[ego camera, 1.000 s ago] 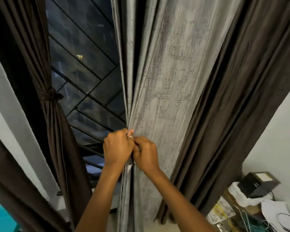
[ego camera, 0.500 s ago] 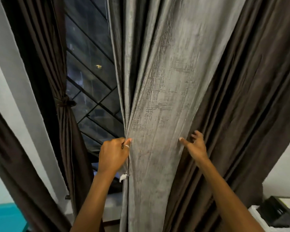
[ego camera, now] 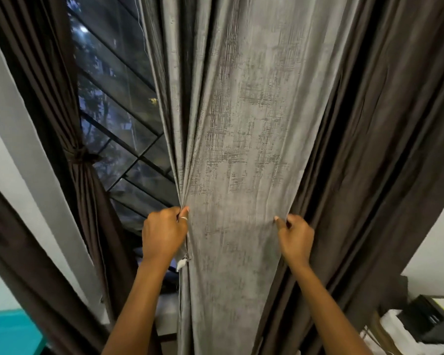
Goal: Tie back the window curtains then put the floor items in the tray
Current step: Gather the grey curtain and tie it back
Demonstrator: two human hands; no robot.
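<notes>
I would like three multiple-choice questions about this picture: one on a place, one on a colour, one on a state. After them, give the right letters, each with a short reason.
1. Where does the left hand hold the grey curtain?
A) at its left edge
B) at its right edge
C) at its bottom hem

2. What colour is the tied-back curtain to the left of the window?
A) teal
B) dark brown
C) white

3. In what state is the right hand?
A) open and flat
B) hanging idle
C) gripping the grey curtain

Answers:
1 A: its fingers pinch the edge next to the window.
2 B: the knotted fabric is dark brown.
3 C: its fingers curl round the curtain's right edge.
</notes>
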